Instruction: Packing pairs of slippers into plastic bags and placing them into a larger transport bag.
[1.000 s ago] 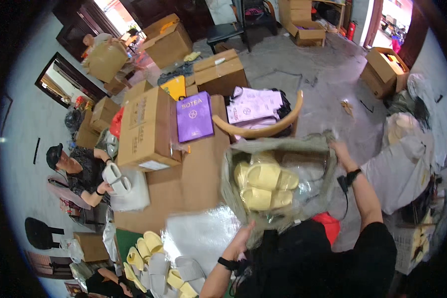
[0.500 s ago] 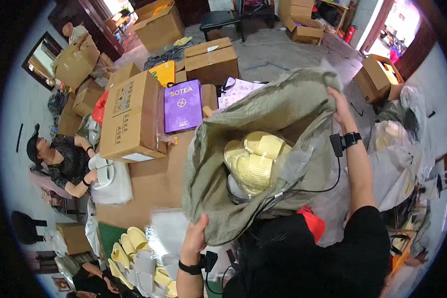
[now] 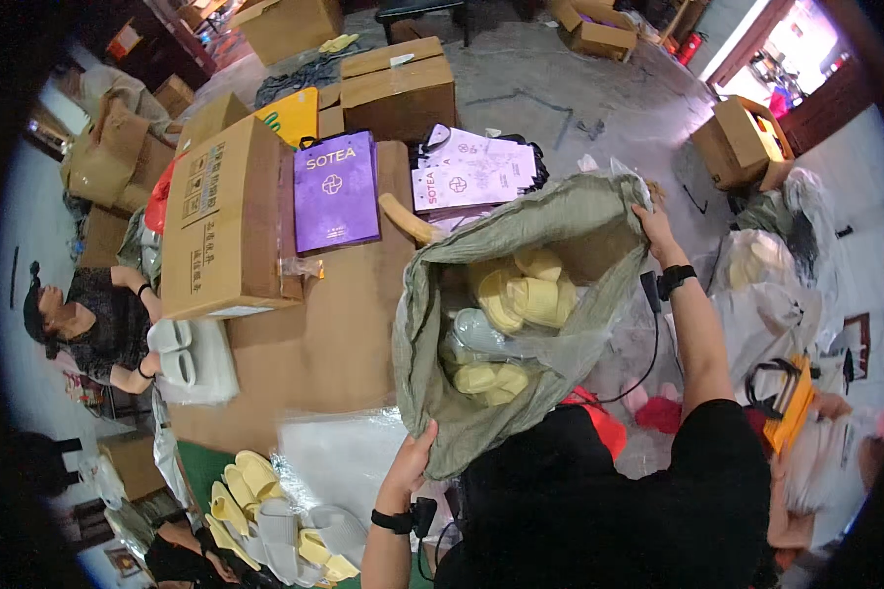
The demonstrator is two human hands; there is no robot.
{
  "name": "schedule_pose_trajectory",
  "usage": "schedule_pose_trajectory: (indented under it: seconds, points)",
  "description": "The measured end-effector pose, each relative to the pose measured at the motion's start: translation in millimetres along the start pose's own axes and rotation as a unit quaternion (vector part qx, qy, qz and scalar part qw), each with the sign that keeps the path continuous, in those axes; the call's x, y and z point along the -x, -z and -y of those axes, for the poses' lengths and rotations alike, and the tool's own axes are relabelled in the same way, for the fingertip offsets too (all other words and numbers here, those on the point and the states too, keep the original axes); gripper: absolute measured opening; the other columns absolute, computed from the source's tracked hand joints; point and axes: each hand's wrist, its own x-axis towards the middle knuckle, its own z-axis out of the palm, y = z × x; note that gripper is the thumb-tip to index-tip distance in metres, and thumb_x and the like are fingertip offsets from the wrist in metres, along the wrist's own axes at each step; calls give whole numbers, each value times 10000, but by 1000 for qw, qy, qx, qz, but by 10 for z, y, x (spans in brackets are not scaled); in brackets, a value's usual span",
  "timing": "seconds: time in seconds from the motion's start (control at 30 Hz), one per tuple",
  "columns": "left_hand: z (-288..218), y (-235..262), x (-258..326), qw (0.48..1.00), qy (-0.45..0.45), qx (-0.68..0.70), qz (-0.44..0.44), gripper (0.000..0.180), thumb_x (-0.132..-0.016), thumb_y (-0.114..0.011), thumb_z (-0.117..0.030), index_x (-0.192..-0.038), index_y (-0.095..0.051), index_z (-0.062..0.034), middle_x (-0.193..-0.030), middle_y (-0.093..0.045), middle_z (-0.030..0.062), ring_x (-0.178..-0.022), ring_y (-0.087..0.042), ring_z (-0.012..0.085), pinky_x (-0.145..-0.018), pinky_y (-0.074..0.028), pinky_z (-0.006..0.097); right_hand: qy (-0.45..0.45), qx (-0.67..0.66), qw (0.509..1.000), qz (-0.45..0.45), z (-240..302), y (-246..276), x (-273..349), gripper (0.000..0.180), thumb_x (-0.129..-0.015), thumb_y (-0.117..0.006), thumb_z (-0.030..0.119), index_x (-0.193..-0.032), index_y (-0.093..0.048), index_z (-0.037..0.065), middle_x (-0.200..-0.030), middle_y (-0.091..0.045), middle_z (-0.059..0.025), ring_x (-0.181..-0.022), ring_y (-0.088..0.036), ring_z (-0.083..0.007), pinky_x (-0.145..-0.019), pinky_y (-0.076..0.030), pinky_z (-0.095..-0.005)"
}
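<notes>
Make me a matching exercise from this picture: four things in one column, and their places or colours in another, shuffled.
Things:
1. left hand
2. purple bag
3. right hand
4. fire extinguisher

Places or colours:
A. at the upper right rim of the grey-green sack
B. red
C. at the sack's lower left rim
D. beside the large carton

Right pairs: 1-C, 2-D, 3-A, 4-B

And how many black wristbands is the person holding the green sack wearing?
2: the left wristband, just behind the left hand, and the right wristband, just behind the right hand. Both hands grip the sack.
</notes>
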Motion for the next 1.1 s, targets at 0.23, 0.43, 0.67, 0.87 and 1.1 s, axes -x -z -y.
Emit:
schedule_pose_trajectory:
  seconds: [0.23,0.43,0.67,0.87,1.1]
  points:
    - [-33,-68,105,999,11,39,-26,533,-876,-553,-301,-1283,-375,-5,-1209,-503,80,-1096,-475,171,-901,-392,297,482,420,755,-146,194,-570,1232,596,-744,-623,276,-1260,-415,63,-1266,-425,-183,-1229,-328,-325,-1039,-202,-465]
    - [-60,-96,-39,1000,-9,6,30,475,-848,-597,-189,-1245,-412,-5,-1177,-528,85,-1066,-512,196,-896,-415,311,395,522,596,465,-1047,-872,2524,723,-749,-529,570,-1250,-439,57,-1099,-560,-188,-1110,-483,-337,-1045,-114,-538]
    - [60,90,-97,985,-90,148,-14,381,-865,-555,-137,-1195,-437,14,-1139,-548,125,-1034,-543,236,-893,-444,376,198,746,494,400,-1065,-580,2754,389,-756,-557,256,-1083,-541,46,-756,-640,-115,-786,-618,-262,-719,-416,-475]
    - [751,392,295,977,-158,-98,-102,469,-835,-602,-210,-1238,-412,-63,-1017,-583,97,-917,-551,178,-776,-447,333,477,614,628,12,-682,-972,3355,276,-714,-594,178,-973,-602,81,-844,-604,-88,-826,-551,-257,-715,-363,-407]
    - [2004,935,364,788,-45,-520,-327,537,-796,-527,-459,-1231,-444,-154,-1107,-536,236,-1028,-511,415,-849,-423,494,528,397,636,398,-764,-1890,4608,291,-742,-602,258,-963,-573,72,-780,-573,-124,-791,-569,-328,-686,-450,-436]
